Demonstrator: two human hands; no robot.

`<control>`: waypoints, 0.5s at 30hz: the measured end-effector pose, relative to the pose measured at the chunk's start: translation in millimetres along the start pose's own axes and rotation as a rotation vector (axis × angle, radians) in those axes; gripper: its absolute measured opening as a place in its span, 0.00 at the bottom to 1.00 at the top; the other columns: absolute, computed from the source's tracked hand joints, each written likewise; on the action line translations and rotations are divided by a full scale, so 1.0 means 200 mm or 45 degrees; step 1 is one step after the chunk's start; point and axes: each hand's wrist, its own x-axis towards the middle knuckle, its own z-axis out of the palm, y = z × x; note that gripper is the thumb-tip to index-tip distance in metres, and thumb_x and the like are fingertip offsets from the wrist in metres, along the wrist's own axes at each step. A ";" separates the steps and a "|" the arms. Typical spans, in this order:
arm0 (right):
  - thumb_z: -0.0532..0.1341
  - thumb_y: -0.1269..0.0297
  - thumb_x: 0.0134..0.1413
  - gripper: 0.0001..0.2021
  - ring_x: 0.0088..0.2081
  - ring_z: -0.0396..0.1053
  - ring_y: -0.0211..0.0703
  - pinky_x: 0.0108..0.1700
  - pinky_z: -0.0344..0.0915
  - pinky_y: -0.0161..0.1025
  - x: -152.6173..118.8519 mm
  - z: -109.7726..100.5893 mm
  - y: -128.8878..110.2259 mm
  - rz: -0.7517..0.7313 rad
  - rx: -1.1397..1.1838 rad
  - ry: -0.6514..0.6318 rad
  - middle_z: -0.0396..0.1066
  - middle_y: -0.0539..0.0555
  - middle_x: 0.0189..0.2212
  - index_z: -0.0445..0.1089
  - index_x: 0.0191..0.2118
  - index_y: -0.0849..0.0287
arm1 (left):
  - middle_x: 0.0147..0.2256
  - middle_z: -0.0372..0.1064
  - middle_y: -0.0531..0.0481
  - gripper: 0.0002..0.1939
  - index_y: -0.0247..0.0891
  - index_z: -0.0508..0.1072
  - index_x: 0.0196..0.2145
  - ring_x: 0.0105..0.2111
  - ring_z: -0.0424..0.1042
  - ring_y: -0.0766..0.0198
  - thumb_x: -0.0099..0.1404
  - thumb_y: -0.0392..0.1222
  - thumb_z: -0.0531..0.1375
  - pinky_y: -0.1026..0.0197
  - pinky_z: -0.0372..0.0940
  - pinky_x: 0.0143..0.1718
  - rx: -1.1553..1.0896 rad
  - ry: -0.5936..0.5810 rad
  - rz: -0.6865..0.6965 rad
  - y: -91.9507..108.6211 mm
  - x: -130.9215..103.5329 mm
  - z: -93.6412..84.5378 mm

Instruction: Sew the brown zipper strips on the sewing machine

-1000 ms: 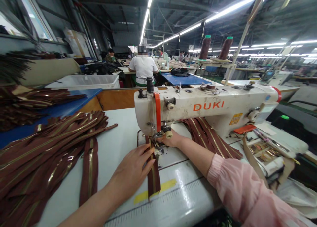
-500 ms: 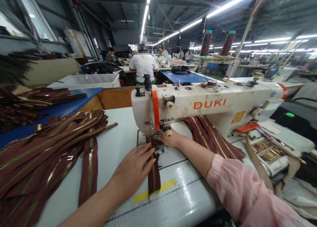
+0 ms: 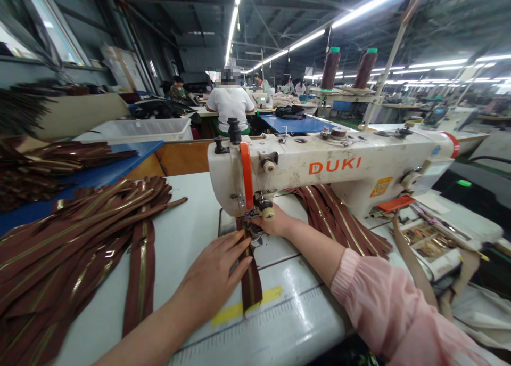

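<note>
A brown zipper strip [image 3: 251, 283] with metal teeth runs lengthwise under the presser foot of a white sewing machine [image 3: 293, 169]. My left hand [image 3: 211, 270] lies flat over the strip just in front of the foot, fingers stretched out and touching it. From the right, my right hand [image 3: 279, 222] reaches in beside the foot; a dial and the machine head hide most of its fingers, so their grip is unclear. Left of my left hand, a heap of brown zippers [image 3: 75, 254] covers the table [image 3: 187, 190]. More zippers [image 3: 335, 217] lie under the machine arm.
Yellow tape [image 3: 227, 315] and a ruler scale mark the table's front. To the right stands a tray [image 3: 433, 241] of small metal parts. Thread cones [image 3: 330, 70] rise behind the machine. A person in a white shirt [image 3: 229, 107] sits ahead.
The near end of the zipper strip has swung slightly to the right and lifted a little at its edge. Both hands stay at the foot; the view has shifted slightly.
</note>
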 end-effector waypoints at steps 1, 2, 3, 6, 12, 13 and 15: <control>0.62 0.71 0.49 0.04 0.45 0.70 0.44 0.51 0.63 0.38 0.00 0.00 0.01 -0.010 -0.011 -0.014 0.75 0.50 0.37 0.73 0.33 0.58 | 0.50 0.71 0.40 0.21 0.35 0.72 0.50 0.51 0.69 0.52 0.70 0.48 0.48 0.45 0.65 0.52 -0.001 -0.001 -0.002 0.00 0.00 0.00; 0.62 0.71 0.50 0.05 0.45 0.70 0.45 0.51 0.63 0.38 0.01 0.00 0.01 -0.017 -0.021 -0.026 0.75 0.51 0.37 0.73 0.34 0.59 | 0.50 0.71 0.40 0.21 0.35 0.72 0.50 0.51 0.69 0.52 0.70 0.48 0.48 0.45 0.65 0.52 -0.004 -0.001 -0.002 0.00 0.01 0.00; 0.62 0.70 0.50 0.05 0.45 0.70 0.45 0.51 0.64 0.38 0.01 0.00 0.02 -0.020 -0.029 -0.033 0.75 0.51 0.37 0.73 0.34 0.59 | 0.50 0.71 0.40 0.21 0.35 0.72 0.50 0.51 0.69 0.52 0.70 0.48 0.48 0.45 0.65 0.52 -0.009 0.001 0.000 -0.01 0.01 0.00; 0.62 0.68 0.51 0.06 0.44 0.70 0.45 0.49 0.65 0.37 0.02 0.01 0.04 -0.029 -0.041 -0.043 0.75 0.52 0.38 0.73 0.36 0.59 | 0.50 0.71 0.41 0.21 0.36 0.72 0.50 0.51 0.68 0.52 0.70 0.48 0.47 0.45 0.64 0.52 -0.030 0.004 0.004 -0.01 0.02 0.00; 0.61 0.69 0.51 0.06 0.42 0.70 0.43 0.49 0.64 0.36 0.04 0.03 0.07 -0.058 -0.057 -0.045 0.74 0.53 0.39 0.73 0.37 0.60 | 0.51 0.70 0.41 0.21 0.35 0.71 0.50 0.52 0.67 0.51 0.70 0.48 0.48 0.44 0.64 0.53 -0.031 -0.021 -0.018 -0.01 0.01 0.01; 0.61 0.70 0.51 0.06 0.41 0.70 0.43 0.49 0.64 0.36 0.04 0.03 0.07 -0.059 -0.058 -0.045 0.75 0.53 0.38 0.73 0.36 0.61 | 0.51 0.70 0.41 0.21 0.35 0.71 0.51 0.52 0.67 0.51 0.70 0.48 0.48 0.44 0.63 0.53 -0.037 -0.021 -0.021 -0.02 0.01 0.01; 0.61 0.69 0.51 0.06 0.41 0.70 0.43 0.49 0.65 0.37 0.04 0.03 0.08 -0.061 -0.054 -0.041 0.75 0.52 0.37 0.73 0.36 0.61 | 0.51 0.69 0.41 0.21 0.36 0.71 0.51 0.53 0.67 0.52 0.70 0.48 0.48 0.44 0.63 0.53 -0.056 -0.022 -0.030 -0.02 0.01 0.02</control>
